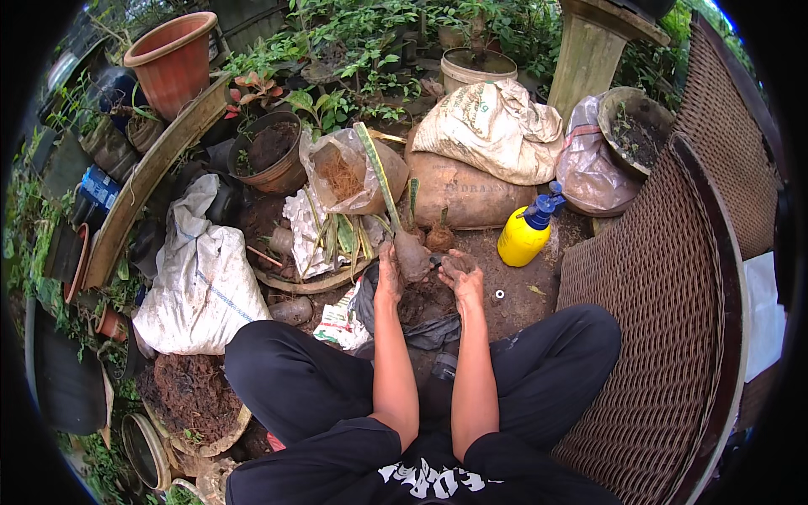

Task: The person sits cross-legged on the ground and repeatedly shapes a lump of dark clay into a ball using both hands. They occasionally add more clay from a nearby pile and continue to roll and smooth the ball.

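Note:
In front of me, a wrapped root ball (413,259) is held off the ground, with one long yellow-edged snake plant leaf (377,170) rising from it. My left hand (388,274) cups the ball's left side. My right hand (462,276), soiled and with bent fingers, is at its right side beside a small black thing (435,259); whether it grips that is unclear. Behind the ball stands a brown root ball (440,238) with a short leaf stub. Below my hands, dark soil (424,303) lies on black sheeting (432,332).
A yellow spray bottle (522,237) stands to the right, near a wicker chair (644,303). Cut leaves (346,233) lie in a round tray (303,287), beside a clear bag of fibre (341,177). White sacks (208,284) and a soil-filled pot (189,398) are at left.

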Demonstrator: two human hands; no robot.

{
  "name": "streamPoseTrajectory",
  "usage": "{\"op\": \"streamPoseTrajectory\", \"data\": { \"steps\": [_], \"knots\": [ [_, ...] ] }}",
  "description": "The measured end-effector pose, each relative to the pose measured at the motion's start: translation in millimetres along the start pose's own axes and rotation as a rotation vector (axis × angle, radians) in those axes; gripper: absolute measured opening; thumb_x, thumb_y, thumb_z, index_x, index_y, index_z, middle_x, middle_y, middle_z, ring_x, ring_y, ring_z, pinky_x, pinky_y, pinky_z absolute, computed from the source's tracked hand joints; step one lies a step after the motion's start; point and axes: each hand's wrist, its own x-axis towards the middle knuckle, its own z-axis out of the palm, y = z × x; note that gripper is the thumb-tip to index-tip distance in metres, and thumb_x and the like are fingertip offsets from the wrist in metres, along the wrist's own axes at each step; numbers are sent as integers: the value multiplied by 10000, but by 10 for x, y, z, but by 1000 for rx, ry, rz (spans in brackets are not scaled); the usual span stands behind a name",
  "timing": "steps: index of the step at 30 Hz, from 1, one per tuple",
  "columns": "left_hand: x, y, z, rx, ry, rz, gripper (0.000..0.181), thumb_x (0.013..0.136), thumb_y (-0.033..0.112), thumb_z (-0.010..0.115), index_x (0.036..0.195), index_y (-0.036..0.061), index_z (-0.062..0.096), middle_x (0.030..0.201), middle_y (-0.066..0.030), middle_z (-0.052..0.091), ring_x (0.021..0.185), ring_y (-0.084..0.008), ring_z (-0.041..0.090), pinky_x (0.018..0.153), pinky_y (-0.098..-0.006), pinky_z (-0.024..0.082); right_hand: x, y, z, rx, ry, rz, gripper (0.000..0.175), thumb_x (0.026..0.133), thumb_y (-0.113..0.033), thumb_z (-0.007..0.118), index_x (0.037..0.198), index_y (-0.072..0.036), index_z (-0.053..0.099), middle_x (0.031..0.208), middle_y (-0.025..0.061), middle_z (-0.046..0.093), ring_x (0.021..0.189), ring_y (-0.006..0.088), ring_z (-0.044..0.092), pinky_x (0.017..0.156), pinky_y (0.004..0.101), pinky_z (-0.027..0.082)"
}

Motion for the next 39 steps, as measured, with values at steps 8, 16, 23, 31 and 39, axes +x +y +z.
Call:
{"op": "streamPoseTrajectory", "data": {
  "steps": [8, 16, 23, 31, 39],
  "knots": [
    [11, 5, -65, -38, -91, -11, 878, 888, 755, 297, 1439, 75, 364, 1265, -145, 573, 1070, -310, 623, 848, -458, 541, -9, 13, 39, -65, 23, 30, 325, 822, -39, 721, 1117, -12, 586, 916, 92, 677, 741, 174, 664, 635, 276, 565],
    [18, 33, 119, 70, -47, 11, 725, 928, 435, 569, 1488, 89, 266, 1439, -100, 408, 1265, -271, 489, 950, -485, 489, 34, 32, 9, -86, 70, 57, 393, 888, -151, 688, 1212, -2, 522, 1024, 109, 651, 832, 191, 644, 724, 316, 558],
    [8, 76, 278, -135, 31, 30, 609, 938, 453, 548, 1382, 68, 386, 1231, -149, 545, 1000, -310, 651, 721, -428, 605, -8, -69, 53, 13, 39, 51, 410, 933, -238, 646, 1224, 21, 518, 1043, 139, 651, 836, 214, 654, 781, 329, 579],
    [71, 12, 208, -105, 19, 102, 762, 918, 708, 315, 1315, 72, 450, 1123, -121, 611, 882, -288, 683, 604, -434, 596, -28, -73, 26, -79, -68, 5, 266, 931, -183, 641, 1123, -4, 598, 905, 72, 664, 809, 152, 653, 732, 291, 564],
    [211, -163, 2, 22, 165, 49, 839, 931, 705, 280, 1420, 33, 401, 1412, -116, 465, 1297, -241, 448, 1047, -375, 382, 7, -82, 43, 86, -67, 81, 413, 927, -243, 654, 1247, -17, 523, 1031, 87, 643, 878, 168, 629, 804, 318, 558]
  ]
}}
